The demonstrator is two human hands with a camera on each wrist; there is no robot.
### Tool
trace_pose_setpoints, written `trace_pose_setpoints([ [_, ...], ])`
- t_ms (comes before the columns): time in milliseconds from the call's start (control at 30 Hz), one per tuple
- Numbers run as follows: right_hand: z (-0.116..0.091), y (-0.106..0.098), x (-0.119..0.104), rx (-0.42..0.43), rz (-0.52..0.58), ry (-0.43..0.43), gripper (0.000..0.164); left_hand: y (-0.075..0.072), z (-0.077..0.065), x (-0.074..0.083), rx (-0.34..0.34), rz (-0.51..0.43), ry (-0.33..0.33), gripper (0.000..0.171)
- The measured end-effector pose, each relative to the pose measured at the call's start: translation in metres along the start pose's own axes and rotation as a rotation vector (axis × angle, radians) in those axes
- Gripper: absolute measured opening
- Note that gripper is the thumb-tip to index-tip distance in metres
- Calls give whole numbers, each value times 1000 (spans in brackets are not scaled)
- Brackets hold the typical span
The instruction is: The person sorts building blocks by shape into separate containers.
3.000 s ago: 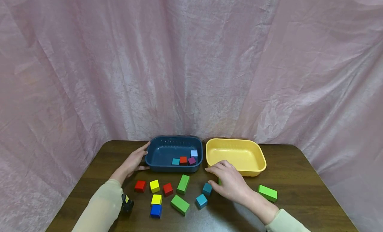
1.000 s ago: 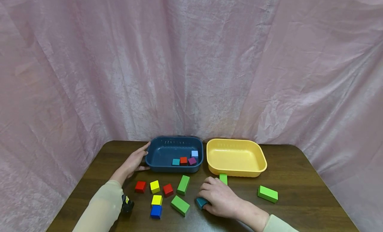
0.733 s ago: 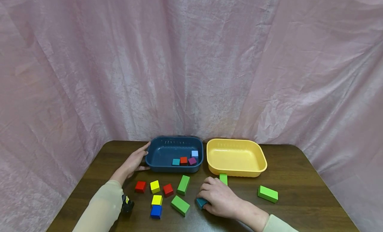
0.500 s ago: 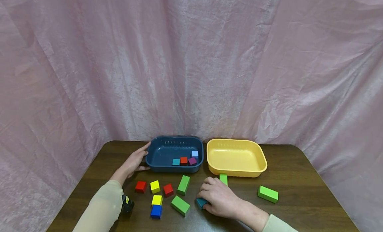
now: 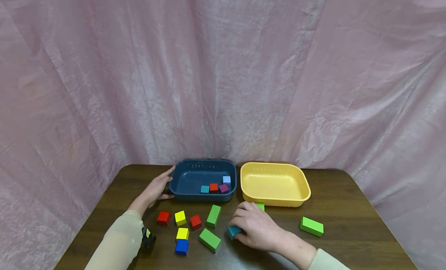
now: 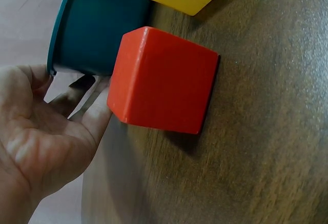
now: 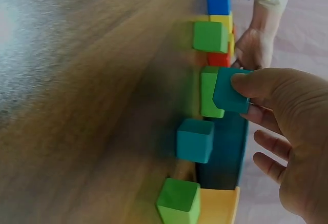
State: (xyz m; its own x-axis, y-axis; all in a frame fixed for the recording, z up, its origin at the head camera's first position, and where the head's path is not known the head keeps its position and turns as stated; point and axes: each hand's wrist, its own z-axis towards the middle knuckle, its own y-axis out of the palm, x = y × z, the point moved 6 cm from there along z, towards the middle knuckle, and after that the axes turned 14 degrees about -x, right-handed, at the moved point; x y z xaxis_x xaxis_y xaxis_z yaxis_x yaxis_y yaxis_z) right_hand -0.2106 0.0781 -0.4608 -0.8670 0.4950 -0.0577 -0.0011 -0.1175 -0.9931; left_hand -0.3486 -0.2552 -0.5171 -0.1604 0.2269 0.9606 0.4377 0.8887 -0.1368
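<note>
My right hand (image 5: 256, 227) pinches a teal cube (image 5: 234, 232) between thumb and fingers; in the right wrist view this cube (image 7: 230, 92) is held up off the table. A second teal cube (image 7: 195, 141) rests on the table beneath, hidden by the hand in the head view. My left hand (image 5: 155, 188) touches the left side of the dark blue tub (image 5: 203, 197) with extended fingers. That tub holds a teal, a red, a purple and a light blue cube. Nearest to the left hand on the table is a red cube (image 6: 164, 80).
A yellow tub (image 5: 275, 203) stands right of the blue one. Green blocks (image 5: 210, 240) lie in front of the tubs, another green block (image 5: 311, 226) at the right. Yellow cubes (image 5: 180, 218), a blue cube (image 5: 182, 247) and another red cube (image 5: 196, 222) sit at centre left.
From beside the yellow tub, my right hand has moved left and nearer, taken hold of the front teal cube, and just now raised it slightly. The left hand has stayed at the blue tub.
</note>
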Motion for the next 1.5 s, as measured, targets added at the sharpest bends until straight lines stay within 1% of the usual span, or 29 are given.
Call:
trace_pose_setpoints([
  [67,0,-5,-1,16,-1,4,27,0,0,0,-6,4,4,59],
  [300,2,-24,-1,64,-15,15,29,-2,0,-1,14,0,-9,58],
  [400,4,-33,0,87,-12,26,30,-2,0,-1,11,8,-6,59],
  [667,12,-60,7,156,12,45,30,-2,-1,-1,10,-1,-8,59],
  [833,18,-73,16,198,38,67,30,-1,0,0,8,-6,-5,59],
  [1033,27,-82,35,203,86,155,29,0,0,1,-5,-2,-2,58],
  [1300,40,-91,55,259,60,220,33,0,0,1,-2,3,2,59],
  [1500,48,-89,68,234,72,280,32,0,-1,2,-13,-5,18,59],
])
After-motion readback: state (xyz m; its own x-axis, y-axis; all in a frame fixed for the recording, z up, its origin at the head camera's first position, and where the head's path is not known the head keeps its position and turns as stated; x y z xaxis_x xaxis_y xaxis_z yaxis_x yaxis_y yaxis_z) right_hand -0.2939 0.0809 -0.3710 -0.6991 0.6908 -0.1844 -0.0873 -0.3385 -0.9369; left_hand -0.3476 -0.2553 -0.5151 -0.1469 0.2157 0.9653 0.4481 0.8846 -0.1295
